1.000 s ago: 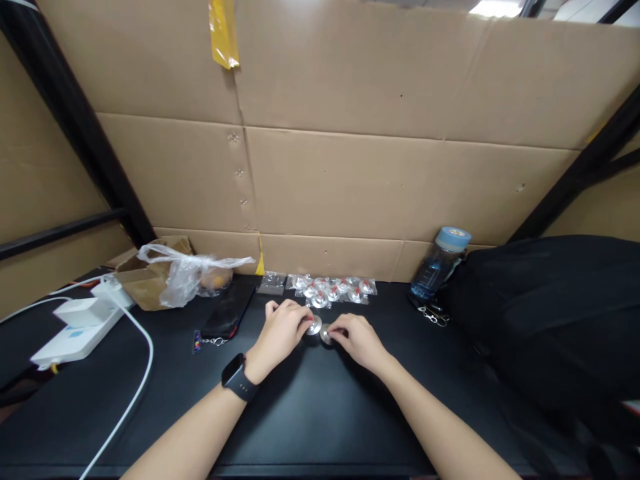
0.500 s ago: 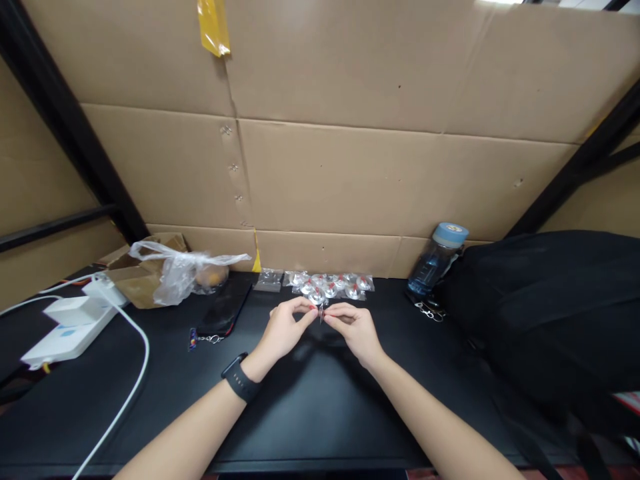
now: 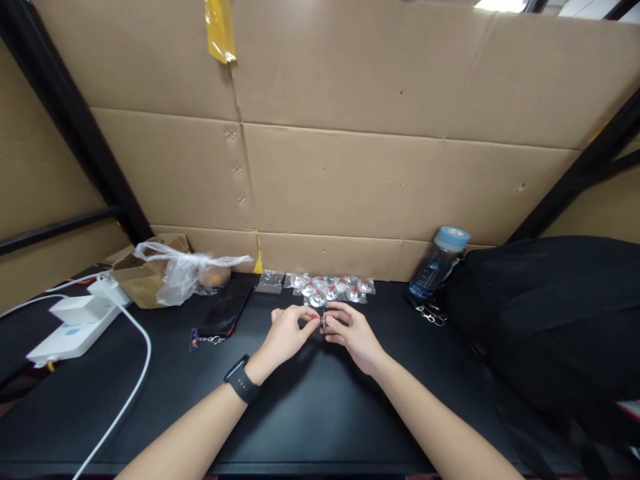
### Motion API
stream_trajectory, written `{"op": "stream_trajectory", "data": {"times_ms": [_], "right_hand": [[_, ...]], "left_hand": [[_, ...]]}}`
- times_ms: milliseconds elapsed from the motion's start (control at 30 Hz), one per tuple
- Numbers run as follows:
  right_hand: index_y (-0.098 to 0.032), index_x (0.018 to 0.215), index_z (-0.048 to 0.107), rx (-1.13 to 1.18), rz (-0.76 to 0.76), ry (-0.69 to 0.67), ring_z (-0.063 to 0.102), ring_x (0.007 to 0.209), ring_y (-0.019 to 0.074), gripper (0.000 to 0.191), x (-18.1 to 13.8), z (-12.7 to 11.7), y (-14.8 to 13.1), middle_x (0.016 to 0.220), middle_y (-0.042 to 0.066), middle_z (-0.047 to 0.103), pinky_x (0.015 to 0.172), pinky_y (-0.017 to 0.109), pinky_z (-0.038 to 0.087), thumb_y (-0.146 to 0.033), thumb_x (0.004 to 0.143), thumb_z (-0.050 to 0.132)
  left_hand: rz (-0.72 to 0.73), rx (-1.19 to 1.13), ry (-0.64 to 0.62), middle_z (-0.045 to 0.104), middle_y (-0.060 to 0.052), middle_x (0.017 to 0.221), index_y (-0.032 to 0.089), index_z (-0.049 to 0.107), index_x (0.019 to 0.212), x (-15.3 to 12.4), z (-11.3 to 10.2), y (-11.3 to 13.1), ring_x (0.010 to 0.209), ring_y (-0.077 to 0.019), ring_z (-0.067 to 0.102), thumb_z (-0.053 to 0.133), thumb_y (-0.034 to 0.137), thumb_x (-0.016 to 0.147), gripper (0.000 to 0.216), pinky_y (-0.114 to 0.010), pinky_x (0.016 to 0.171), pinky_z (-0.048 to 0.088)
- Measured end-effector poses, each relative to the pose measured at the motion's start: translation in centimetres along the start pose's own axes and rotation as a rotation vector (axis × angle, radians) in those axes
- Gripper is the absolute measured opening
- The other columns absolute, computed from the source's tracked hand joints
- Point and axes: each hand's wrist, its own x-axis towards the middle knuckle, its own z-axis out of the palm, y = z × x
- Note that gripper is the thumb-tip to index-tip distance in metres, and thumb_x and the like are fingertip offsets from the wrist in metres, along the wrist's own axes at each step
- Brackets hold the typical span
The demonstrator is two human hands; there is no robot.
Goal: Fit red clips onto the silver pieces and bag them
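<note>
My left hand (image 3: 287,331), with a black watch on its wrist, and my right hand (image 3: 351,333) meet over the black table (image 3: 310,413), fingertips pinched together on a small silver metal piece (image 3: 323,322) held between them. Just behind the hands lies a row of several small clear bags (image 3: 333,289) with round silver parts and red bits inside. A grey flat packet (image 3: 271,283) lies at the left end of that row.
A black phone with a keyring (image 3: 226,312) lies left of my hands. Farther left are a plastic bag on brown paper (image 3: 175,273), a white power strip (image 3: 75,330) and a white cable. A blue water bottle (image 3: 437,263) and a black backpack (image 3: 545,320) stand at the right. Cardboard walls the back.
A second ago my hands rested on the table on two round silver parts. They lifted and pinched a small piece between them, and now sit slightly lower, still pinching it.
</note>
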Motion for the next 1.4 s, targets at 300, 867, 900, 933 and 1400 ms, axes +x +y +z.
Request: {"op": "stream_trajectory", "data": {"times_ms": [300, 867, 900, 933, 1400], "right_hand": [[-0.018, 0.122, 0.071, 0.031, 0.025, -0.053, 0.072, 0.086, 0.0202, 0.05, -0.1, -0.1, -0.4, 0.106, 0.01, 0.071, 0.091, 0.043, 0.057, -0.036, 0.077, 0.083], [-0.023, 0.119, 0.071, -0.223, -0.098, -0.07, 0.069, 0.081, 0.0163, 0.062, -0.1, -0.7, -1.3, 0.115, 0.007, 0.064, 0.076, 0.032, 0.056, -0.031, 0.061, 0.091], [-0.023, 0.119, 0.071, -0.228, -0.103, -0.077, 0.068, 0.081, 0.0162, 0.062, -0.1, -0.9, -1.5, 0.116, 0.007, 0.064, 0.077, 0.032, 0.056, -0.032, 0.061, 0.091], [-0.024, 0.119, 0.07, -0.232, -0.109, -0.081, 0.068, 0.082, 0.0162, 0.062, -0.1, -1.1, -1.6, 0.117, 0.007, 0.064, 0.078, 0.032, 0.056, -0.032, 0.061, 0.091], [-0.022, 0.123, 0.069, -0.375, -0.267, 0.0, 0.066, 0.095, 0.0201, 0.061, 0.7, -3.8, -3.7, 0.117, 0.009, 0.067, 0.085, 0.034, 0.056, -0.032, 0.066, 0.086]], "left_hand": [[-0.002, -0.059, 0.009, 0.078, 0.002, 0.088, 0.027, 0.077, 0.089, 0.3, 0.1, -0.4, 0.089, -0.0202, 0.072, 0.062, 0.037, 0.088, 0.018, -0.035, 0.094, 0.042], [0.116, 0.568, 0.269, 0.053, -0.016, 0.145, 0.021, 0.054, 0.135, 2.3, -3.9, -8.1, 0.138, -0.0305, 0.044, 0.052, 0.027, 0.096, 0.04, -0.05, 0.107, 0.031], [0.1, 0.631, 0.253, 0.056, -0.016, 0.142, 0.021, 0.057, 0.13, 2.5, -4.1, -9.0, 0.138, -0.0305, 0.044, 0.049, 0.025, 0.097, 0.035, -0.051, 0.106, 0.03], [0.093, 0.677, 0.233, 0.058, -0.015, 0.14, 0.02, 0.059, 0.127, 2.6, -4.3, -9.6, 0.136, -0.0299, 0.045, 0.047, 0.021, 0.097, 0.033, -0.051, 0.105, 0.03], [0.367, 0.516, 0.05, 0.073, -0.005, 0.095, 0.023, 0.066, 0.097, 1.0, -2.9, -2.9, 0.089, -0.0195, 0.065, 0.045, 0.026, 0.1, 0.022, -0.035, 0.087, 0.037]]}}
